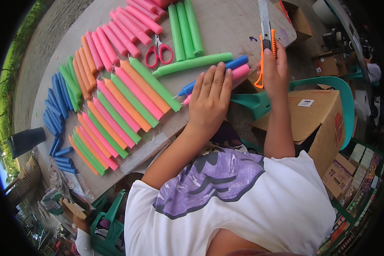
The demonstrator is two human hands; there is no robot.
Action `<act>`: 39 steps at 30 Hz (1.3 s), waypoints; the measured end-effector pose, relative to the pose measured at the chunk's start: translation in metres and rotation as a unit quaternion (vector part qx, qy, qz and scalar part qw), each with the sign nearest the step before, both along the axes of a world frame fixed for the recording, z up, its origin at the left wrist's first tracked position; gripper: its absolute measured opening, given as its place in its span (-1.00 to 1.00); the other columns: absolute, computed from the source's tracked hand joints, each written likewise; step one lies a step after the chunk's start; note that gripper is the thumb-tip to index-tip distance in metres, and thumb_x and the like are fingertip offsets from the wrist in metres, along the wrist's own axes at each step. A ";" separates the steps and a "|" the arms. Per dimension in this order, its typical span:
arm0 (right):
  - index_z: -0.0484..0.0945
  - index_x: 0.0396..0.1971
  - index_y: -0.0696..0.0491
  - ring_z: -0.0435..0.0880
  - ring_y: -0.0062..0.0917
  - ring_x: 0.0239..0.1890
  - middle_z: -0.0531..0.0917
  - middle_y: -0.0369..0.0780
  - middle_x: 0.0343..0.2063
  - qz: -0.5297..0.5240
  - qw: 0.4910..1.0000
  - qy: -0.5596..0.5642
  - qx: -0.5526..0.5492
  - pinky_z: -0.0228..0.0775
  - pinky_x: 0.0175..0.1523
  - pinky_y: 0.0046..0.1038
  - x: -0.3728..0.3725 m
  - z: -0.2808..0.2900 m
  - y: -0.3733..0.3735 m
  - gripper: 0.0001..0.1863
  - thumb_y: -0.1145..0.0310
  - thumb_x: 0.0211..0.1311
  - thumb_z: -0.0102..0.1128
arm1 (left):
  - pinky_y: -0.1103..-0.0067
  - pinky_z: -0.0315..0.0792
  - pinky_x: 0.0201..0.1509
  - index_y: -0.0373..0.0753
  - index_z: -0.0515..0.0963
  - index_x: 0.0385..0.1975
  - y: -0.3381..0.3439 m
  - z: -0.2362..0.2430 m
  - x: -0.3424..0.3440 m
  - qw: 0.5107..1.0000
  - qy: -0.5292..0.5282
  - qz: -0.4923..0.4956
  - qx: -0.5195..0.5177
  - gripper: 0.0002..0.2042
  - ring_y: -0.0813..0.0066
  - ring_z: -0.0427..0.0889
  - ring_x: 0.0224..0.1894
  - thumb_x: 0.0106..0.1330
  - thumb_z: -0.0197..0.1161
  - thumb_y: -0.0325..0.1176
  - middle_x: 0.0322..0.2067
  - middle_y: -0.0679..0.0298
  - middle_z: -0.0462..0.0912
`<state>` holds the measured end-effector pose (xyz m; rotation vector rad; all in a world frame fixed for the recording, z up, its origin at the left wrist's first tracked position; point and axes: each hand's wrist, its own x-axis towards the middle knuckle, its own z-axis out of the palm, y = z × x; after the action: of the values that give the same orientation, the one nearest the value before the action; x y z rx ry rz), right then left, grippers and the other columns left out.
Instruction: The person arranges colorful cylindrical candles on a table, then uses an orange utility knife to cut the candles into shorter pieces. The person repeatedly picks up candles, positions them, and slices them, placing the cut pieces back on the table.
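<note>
Head cam view, so we're looking down at a table [239,25] loaded with candles. Left hand [210,100] is laid flat, fingers close together and not curled round anything, over a blue candle [237,62] and a pink candle [241,71]. Those two lie side by side by the table's near edge, ends poking out both sides of the hand. Right hand [276,68] has its fingers wrapped round an orange cutter [266,44], thumb on the handle, blade out and aimed away from the body, held off to the right of the candles.

Just past the left hand there's a green candle [194,64] lying crosswise, with three more green ones [186,32] lined up beyond it. Scissors [159,46] with reddish-pink handles sit left of those. Further left it's rows of mixed pink, orange and green candles [128,91], then a bunch of shorter blue ones [60,98] toward the far left edge.
</note>
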<state>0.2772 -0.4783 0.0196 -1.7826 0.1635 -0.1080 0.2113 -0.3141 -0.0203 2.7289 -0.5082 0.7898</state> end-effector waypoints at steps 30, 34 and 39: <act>0.24 0.06 0.20 0.62 0.18 -0.38 0.61 0.18 -0.37 0.110 0.903 -0.044 -0.412 0.45 -0.41 0.01 -0.083 -0.055 -0.026 -0.57 0.30 0.37 0.16 | 0.32 0.43 0.22 -0.31 0.57 0.04 0.007 0.002 -0.003 1.000 0.022 -0.010 0.003 -0.64 0.21 0.57 0.14 0.24 0.13 -0.40 0.12 0.10 0.57; 0.24 0.02 0.21 0.63 0.13 -0.43 0.59 0.16 -0.43 0.111 0.879 -0.048 -0.461 0.48 -0.44 -0.03 -0.082 -0.058 -0.026 -0.58 0.30 0.36 0.19 | 0.33 0.43 0.21 -0.30 0.58 0.03 0.006 0.000 -0.003 1.000 0.016 -0.004 0.003 -0.65 0.22 0.59 0.12 0.24 0.13 -0.40 0.11 0.10 0.59; 0.26 0.00 0.22 0.66 0.05 -0.46 0.59 0.13 -0.46 0.115 0.838 -0.020 -0.533 0.53 -0.46 -0.09 -0.085 -0.043 -0.019 -0.57 0.27 0.36 0.20 | 0.33 0.43 0.20 -0.28 0.57 0.06 0.006 -0.001 -0.003 1.000 0.020 0.003 -0.010 -0.64 0.23 0.59 0.12 0.25 0.13 -0.41 0.10 0.12 0.60</act>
<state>0.1925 -0.4969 -0.0234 -2.9016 -0.1960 -0.0624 0.2079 -0.3080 -0.0218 2.7227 -0.4820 0.7350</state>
